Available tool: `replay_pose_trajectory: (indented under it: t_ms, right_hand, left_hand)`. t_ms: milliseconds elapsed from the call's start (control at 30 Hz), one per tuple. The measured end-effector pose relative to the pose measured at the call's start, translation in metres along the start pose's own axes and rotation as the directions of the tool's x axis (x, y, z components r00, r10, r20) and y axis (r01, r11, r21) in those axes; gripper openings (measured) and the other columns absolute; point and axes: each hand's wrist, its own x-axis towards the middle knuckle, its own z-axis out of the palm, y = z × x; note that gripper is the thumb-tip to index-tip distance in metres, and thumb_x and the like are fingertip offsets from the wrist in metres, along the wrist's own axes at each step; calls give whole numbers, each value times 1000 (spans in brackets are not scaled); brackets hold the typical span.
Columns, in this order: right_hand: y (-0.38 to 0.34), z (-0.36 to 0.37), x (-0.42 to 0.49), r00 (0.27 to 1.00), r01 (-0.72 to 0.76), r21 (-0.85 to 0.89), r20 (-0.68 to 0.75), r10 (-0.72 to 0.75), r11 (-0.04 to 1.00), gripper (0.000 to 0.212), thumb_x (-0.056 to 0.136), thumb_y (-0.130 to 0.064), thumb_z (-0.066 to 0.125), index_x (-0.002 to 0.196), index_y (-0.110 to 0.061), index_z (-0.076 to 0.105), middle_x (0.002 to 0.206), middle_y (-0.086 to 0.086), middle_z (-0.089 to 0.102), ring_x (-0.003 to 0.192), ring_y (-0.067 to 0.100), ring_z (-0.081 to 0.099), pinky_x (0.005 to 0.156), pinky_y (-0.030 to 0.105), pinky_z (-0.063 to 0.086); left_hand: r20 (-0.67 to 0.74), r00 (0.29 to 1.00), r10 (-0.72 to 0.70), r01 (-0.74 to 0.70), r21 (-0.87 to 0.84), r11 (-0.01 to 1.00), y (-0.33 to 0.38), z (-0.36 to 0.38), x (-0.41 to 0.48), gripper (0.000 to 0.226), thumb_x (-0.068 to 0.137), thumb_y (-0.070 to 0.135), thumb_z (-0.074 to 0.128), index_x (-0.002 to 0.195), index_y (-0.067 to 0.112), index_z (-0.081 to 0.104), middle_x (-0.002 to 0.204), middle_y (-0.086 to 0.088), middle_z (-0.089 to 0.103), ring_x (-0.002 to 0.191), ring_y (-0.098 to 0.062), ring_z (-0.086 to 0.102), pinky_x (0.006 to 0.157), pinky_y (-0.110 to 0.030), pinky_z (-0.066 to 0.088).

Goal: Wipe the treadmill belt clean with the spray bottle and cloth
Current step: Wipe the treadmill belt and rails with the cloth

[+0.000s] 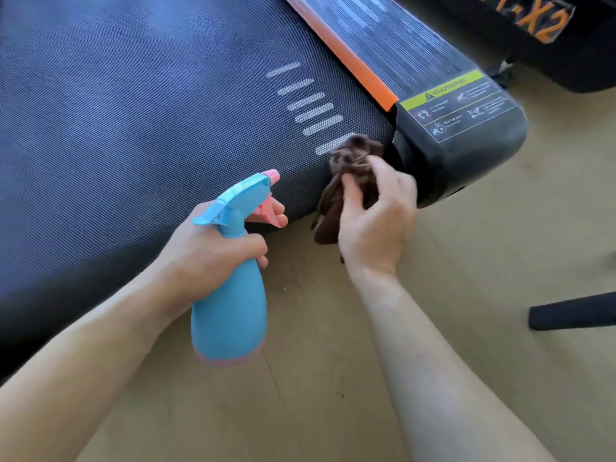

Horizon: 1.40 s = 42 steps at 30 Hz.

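While the left hand point(213, 248) is gripping the blue spray bottle point(230, 295), the right hand point(376, 215) is pinching a brown cloth point(346, 168) against the treadmill belt's point(150, 128) rear corner, most of it seemingly unwiped.

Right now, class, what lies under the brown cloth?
The treadmill belt; the brown cloth, held by the right hand, hides that patch and the end of the nearest white stripe.

"WARNING" on rail label point(457, 101); orange "X2" on black housing point(550, 31).
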Motion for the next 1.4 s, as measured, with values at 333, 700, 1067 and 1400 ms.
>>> replay_pose_trajectory:
  t_ms: [333,700,1067,1400]
  right_hand:
    - [-1,-3,-16,952,166,29,257,-168,986,30,89,-19,73,115,-6,71,100,13,58,91,27,60,89,24,44]
    - [-27,-4,-22,898,95,109,420,-133,990,30,91,-20,69,118,-9,69,108,13,58,98,27,60,91,20,40]
    - [-16,-48,0,830,208,94,509,-227,974,27,92,-19,68,117,-12,64,109,7,51,95,17,52,88,16,35]
    - [13,-72,-22,883,127,11,454,-118,992,29,92,-21,70,119,-14,64,108,0,47,87,-4,36,82,0,26]
  left_hand:
    - [-76,993,-92,82,-125,989,-21,3,-34,32,73,14,62,100,23,76,122,14,74,65,-17,69,68,-35,58]
    - [-254,945,-205,157,-197,968,-20,22,-75,38,76,11,62,109,26,74,117,7,76,67,-17,70,65,-25,58]
    - [-215,960,-179,153,-132,979,-25,48,-78,58,87,-6,58,124,38,68,115,3,73,64,-13,65,60,-18,53]
    - [-226,968,-111,87,-113,990,-45,54,-43,40,87,-3,60,118,21,71,117,0,72,67,-12,65,59,-15,51]
